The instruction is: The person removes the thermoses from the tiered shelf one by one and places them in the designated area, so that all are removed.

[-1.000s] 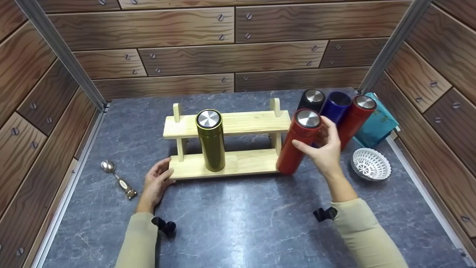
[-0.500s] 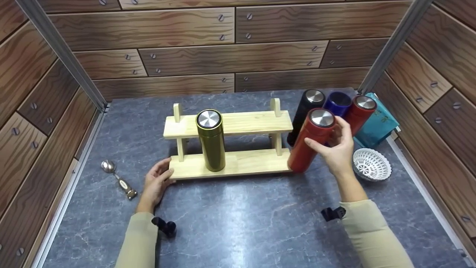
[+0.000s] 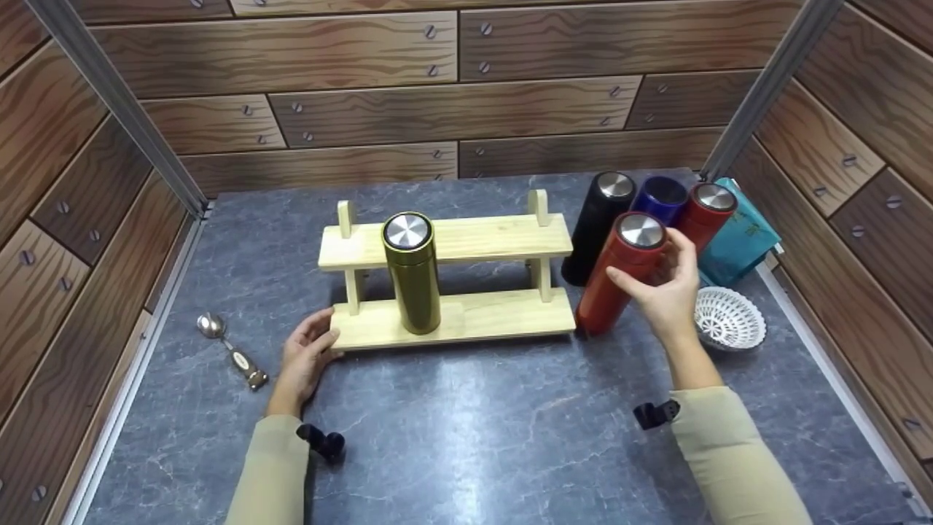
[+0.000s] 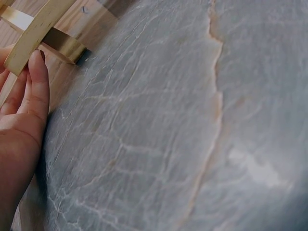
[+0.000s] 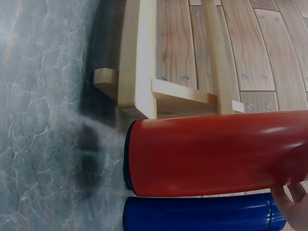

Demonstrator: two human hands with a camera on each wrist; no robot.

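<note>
My right hand (image 3: 667,295) grips a red thermos bottle (image 3: 605,302) by its upper part, thumb in front and fingers behind. Its base is beside the right end of a two-tier wooden rack (image 3: 503,313). Close up in the right wrist view, the red bottle (image 5: 211,154) lies across the picture, with the rack's end (image 5: 149,91) alongside its base. At the rack's left end, my left hand (image 3: 305,359) holds the lower shelf between thumb and fingers. A gold-green thermos (image 3: 417,292) with a silver lid stands upright on that lower shelf, left of the middle.
Behind the held bottle stand a black thermos (image 3: 592,237), a blue one (image 3: 660,208) and another red one (image 3: 707,222). A teal bag (image 3: 738,244) leans by the right wall. Nearby sits a white woven basket (image 3: 729,321). A spoon (image 3: 244,364) lies at left.
My right hand has shifted the red bottle rightward, from overlapping the rack's right end to beside it, uncovering more of the black thermos. The left hand has stayed on the rack.
</note>
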